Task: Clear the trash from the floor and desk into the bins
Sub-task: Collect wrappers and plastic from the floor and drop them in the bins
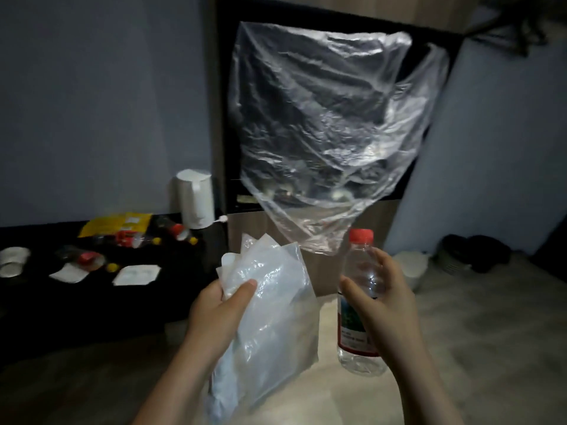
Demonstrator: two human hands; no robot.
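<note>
L hand [214, 305] grips a wad of pale plastic bags [270, 302] – thumb clamped over the front, fingers curled behind. The wad sticks up past the hand and hangs down below the wrist. R hand [383, 296] is wrapped round the middle of a clear water bottle [357, 338], thumb in front, fingers behind. The bottle is upright with a red cap [362, 236] and red-edged label, held off the floor [475, 332].

Above both hands a big clear bag [322, 118] is spread out in the air, its narrow end low, near the top of the wad – can't tell what holds it.

Left: dark desk [92, 305] w/ a white kettle [194, 197], a yellow packet [116, 223], small red-label bottles [87, 259], 2 white paper pieces [136, 274] and paper cups [12, 260]. Right, by the wall: a white bin [411, 268] on the floor, w/ a dark bin [472, 256] beside it.
</note>
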